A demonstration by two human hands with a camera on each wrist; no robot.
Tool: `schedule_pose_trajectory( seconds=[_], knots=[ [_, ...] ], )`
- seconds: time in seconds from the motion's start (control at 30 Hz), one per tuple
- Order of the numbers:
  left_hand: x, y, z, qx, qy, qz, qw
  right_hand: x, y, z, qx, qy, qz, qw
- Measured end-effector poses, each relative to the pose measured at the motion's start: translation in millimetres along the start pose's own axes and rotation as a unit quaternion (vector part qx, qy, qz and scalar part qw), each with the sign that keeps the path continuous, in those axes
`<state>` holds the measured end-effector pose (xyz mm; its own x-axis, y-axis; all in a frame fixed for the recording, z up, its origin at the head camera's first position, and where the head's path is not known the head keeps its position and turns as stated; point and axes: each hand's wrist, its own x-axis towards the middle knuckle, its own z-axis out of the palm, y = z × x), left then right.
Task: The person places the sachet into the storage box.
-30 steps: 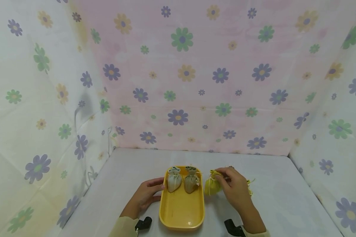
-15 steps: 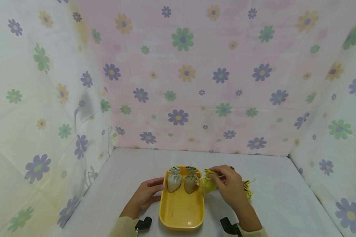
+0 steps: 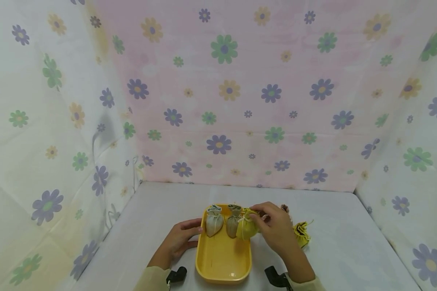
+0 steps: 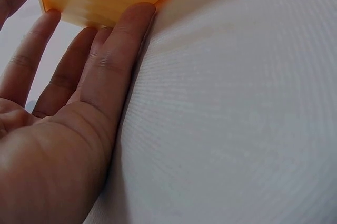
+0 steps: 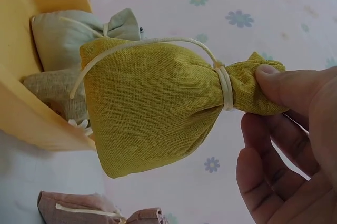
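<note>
Change over the last second: we've moved the mustard-yellow drawstring pouch left, from just beside the tray to across the right rim of the yellow tray. In the head view it now overlaps part of the brown pouch; can't tell if they touch.

Grip: our right hand pinches the gathered neck above the cord, thumb on one side, fingers on the other. Pouch body hangs free of the fingers. Our left hand hasn't shifted: fingers fairly straight, tips on the tray's left wall, nothing held.

Tray and its two pouches, pale grey and brown, sit as before at the far end. The other yellow pouch shows more now, right of our forearm; a dusty-pink pouch lies outside the tray.

Our read: mid-carry, pouch not set down yet.
</note>
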<state>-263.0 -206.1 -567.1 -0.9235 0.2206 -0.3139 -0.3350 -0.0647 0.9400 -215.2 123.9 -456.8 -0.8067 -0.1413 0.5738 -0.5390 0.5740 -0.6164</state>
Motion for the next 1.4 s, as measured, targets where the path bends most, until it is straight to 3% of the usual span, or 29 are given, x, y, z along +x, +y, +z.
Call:
schedule_pose_trajectory(
  seconds=[0.4,0.67,1.4],
  knots=[
    [0.9,-1.9,-0.8,-0.001,0.002,-0.002,1.0,4.3,-7,11,0.011,-0.019,0.012,0.9997],
    [-2.0,-0.4,0.5,-0.007,0.003,0.001,1.0,7.3,-11,24,0.023,-0.018,-0.018,0.9994],
    [0.1,-0.8,0.7,-0.002,0.013,-0.005,0.9999,8.3,-17,53,0.04,-0.099,-0.011,0.9942]
  ],
)
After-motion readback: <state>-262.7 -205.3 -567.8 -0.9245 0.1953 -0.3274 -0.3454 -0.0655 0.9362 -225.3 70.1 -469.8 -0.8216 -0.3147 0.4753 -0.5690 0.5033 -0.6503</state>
